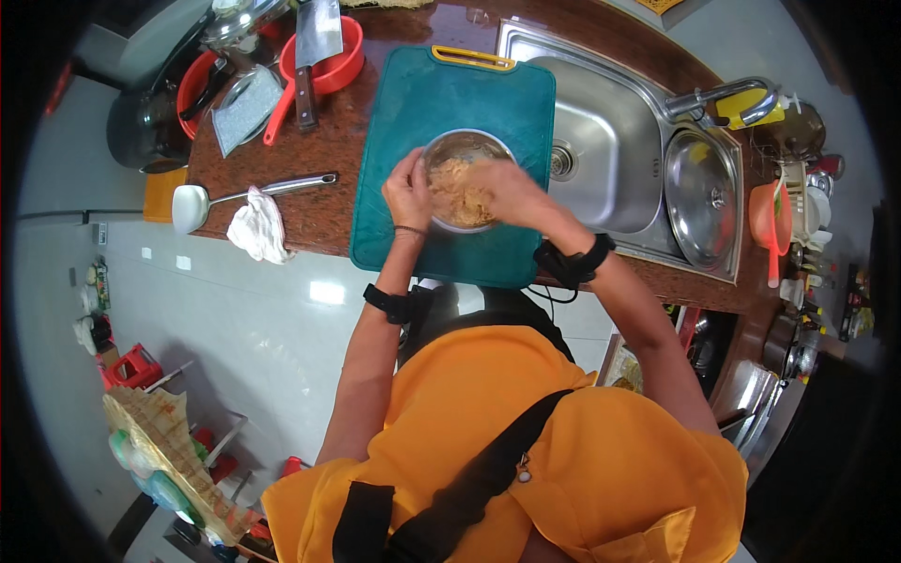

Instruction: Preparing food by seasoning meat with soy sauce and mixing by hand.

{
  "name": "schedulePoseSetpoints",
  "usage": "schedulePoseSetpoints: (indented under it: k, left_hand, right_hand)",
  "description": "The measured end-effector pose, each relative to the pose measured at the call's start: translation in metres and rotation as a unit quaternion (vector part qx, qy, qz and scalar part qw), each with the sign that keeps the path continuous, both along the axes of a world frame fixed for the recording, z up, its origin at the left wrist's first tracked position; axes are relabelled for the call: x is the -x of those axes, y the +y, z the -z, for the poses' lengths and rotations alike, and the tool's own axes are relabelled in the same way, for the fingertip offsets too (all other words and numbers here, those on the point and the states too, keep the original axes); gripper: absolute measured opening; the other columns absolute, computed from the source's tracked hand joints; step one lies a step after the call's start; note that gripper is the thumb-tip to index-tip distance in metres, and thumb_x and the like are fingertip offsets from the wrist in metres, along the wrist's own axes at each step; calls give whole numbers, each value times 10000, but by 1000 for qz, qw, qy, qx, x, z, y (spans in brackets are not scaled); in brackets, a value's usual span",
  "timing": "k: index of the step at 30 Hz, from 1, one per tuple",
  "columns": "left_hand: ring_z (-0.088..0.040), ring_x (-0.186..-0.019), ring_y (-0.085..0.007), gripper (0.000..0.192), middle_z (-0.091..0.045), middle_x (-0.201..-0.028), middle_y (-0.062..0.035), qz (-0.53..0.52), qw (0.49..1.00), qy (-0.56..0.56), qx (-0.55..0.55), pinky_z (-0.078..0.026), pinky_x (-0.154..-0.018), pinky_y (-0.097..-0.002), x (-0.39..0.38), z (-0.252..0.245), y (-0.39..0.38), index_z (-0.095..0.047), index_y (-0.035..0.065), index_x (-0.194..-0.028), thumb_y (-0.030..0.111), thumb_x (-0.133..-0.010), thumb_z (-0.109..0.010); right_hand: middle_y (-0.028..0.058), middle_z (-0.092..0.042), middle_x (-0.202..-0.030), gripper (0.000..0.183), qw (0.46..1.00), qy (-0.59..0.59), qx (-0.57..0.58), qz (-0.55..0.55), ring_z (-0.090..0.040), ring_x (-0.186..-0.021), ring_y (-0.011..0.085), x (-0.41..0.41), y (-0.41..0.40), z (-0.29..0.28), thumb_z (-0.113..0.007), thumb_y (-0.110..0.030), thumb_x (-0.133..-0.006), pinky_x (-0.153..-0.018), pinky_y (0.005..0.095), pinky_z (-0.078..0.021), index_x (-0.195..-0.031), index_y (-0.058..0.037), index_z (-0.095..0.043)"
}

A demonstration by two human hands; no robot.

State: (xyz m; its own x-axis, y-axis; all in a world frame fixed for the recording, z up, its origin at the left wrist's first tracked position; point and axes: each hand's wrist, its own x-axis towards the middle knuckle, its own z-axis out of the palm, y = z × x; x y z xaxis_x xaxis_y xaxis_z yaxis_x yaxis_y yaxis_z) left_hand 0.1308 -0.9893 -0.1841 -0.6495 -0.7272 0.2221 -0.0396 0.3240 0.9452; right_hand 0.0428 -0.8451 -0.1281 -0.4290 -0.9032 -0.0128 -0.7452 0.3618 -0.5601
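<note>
A round metal bowl [470, 136] rests on a green cutting board [408, 91] that has a yellow handle. Inside it is a pale brown, crumbly or minced mixture [454, 193]. My left hand [410, 188] grips the bowl's left side, thumb at the rim and fingers around the outer wall. Over the right part of the bowl, my right hand [510, 191] is blurred, its fingertips down at the mixture. Whether it holds a utensil or some of the mixture cannot be made out.
Right of the board is a steel sink [605, 162] with a faucet [725, 95] and a steel lid [700, 197]. To the left lie a cleaver [310, 70] across a red strainer [345, 67], a spatula [267, 186] and a white cloth [257, 229]. The counter's front edge [317, 252] runs before me.
</note>
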Motion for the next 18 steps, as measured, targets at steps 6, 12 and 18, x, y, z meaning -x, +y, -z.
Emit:
schedulePoseSetpoints:
  k: [6,12,18]
  left_hand:
    - [-629,-812,-250,197,-638,-902,-182,14,1000,4,-19,-477,-728,-307,2,6,-2,-615,-30,-974,57,-826,-519]
    - [-628,-822,-252,196,-637,-905,-179,35,999,-1,-10,-476,-726,-308,3,4,-2,-616,-27,-975,58,-828,-517]
    - [-607,-817,-159,207,-654,-897,-142,29,999,-16,10,-469,-737,-277,-1,2,-4,-611,-38,-995,74,-849,-518]
  right_hand:
    - [190,-607,-854,143,992,-100,-36,70,-578,-866,334,4,1,-21,-581,-65,-651,-728,403,-466,-774,-53,-653]
    - [227,-593,-777,102,995,-48,-74,43,-588,-800,354,8,-22,16,-572,-56,-644,-709,422,-473,-707,-24,-646]
    - [216,-598,-784,129,994,9,-77,74,-588,-819,338,2,-24,7,-555,-20,-656,-724,422,-471,-744,-28,-648]
